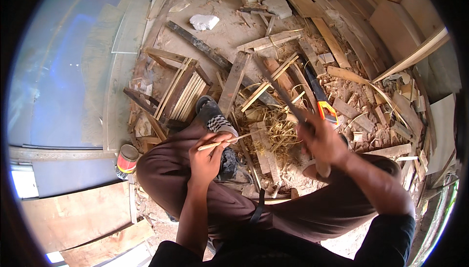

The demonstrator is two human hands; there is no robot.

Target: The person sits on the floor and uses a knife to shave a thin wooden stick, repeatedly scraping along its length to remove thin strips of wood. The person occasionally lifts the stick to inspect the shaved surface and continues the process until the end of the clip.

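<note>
Head camera view: a person seated amid wood scraps pinches a thin wooden stick (209,146) between the thumb and fingers of the left hand (205,160), near the center of the frame. Right of center, the right hand (323,142), blurred, is curled around a long blade (279,90) that slants toward the upper middle. Pale shavings (274,145) lie in a heap between the two hands. A handsaw (318,92) with an orange-and-yellow handle rests just beyond the right hand. Bundled sticks (191,97) stand left of center, beside a checkered shoe (218,122); a red can (128,154) sits at the lower left.
</note>
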